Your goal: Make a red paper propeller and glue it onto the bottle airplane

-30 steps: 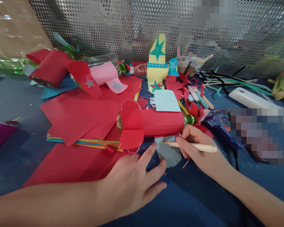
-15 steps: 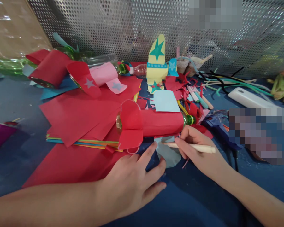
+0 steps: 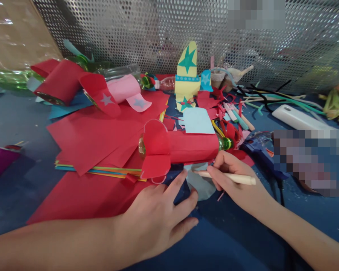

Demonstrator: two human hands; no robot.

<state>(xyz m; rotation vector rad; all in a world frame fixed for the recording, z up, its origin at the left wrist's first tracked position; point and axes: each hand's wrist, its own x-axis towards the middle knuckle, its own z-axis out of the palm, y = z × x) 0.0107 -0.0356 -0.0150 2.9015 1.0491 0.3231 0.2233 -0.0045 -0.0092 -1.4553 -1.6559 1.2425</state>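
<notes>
My right hand is closed on a pale wooden stick, its tip on a light blue paper piece lying on the blue table. My left hand lies flat, fingers spread, pressing dark blue paper beside that piece. Just beyond both hands lies a bottle wrapped in red paper, with red tail fins at its left end, a green cap at its right end and a light blue wing on top.
A stack of red and coloured paper sheets spreads to the left. More paper-covered bottles lie at the back left, a yellow fin with green stars stands at the back, and straws, scraps, a white case and a glue gun lie at the right. A perforated metal wall closes the back.
My right hand and the stick have shifted slightly to the left along the light blue piece. The left hand has stayed put.
</notes>
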